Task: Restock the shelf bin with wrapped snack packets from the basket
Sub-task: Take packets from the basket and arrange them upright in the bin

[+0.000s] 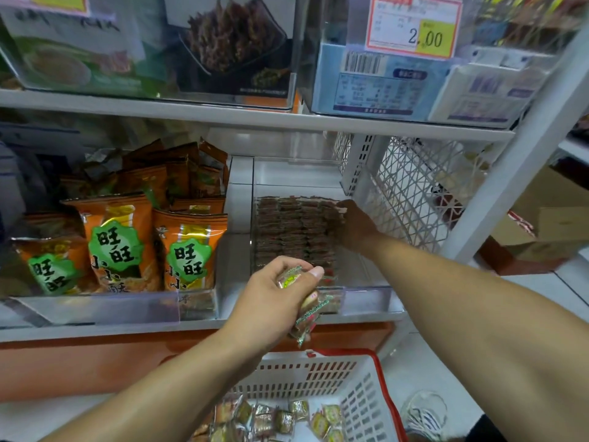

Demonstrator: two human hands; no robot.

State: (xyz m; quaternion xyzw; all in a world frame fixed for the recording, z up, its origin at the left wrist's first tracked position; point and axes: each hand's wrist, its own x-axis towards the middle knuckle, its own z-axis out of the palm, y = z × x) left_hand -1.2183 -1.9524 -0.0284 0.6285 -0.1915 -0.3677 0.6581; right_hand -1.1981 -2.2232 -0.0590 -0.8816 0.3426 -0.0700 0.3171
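Observation:
A clear shelf bin [366, 295] on the middle shelf holds rows of small wrapped snack packets [293, 228] standing on edge. My right hand [355, 226] reaches into the bin's right side, its fingers touching the far right row of packets. My left hand [271, 298] hovers at the bin's front edge and grips a bunch of wrapped packets [310, 309] that hang below my fingers. Below, a white basket with a red rim [360, 397] holds several loose wrapped packets [287, 419].
Orange snack bags [134, 240] fill the neighbouring bin on the left. The shelf above carries clear bins with a price tag [414, 27]. A white mesh side panel [411, 186] and shelf post [516, 173] stand right of the bin. Cardboard boxes [548, 215] lie further right.

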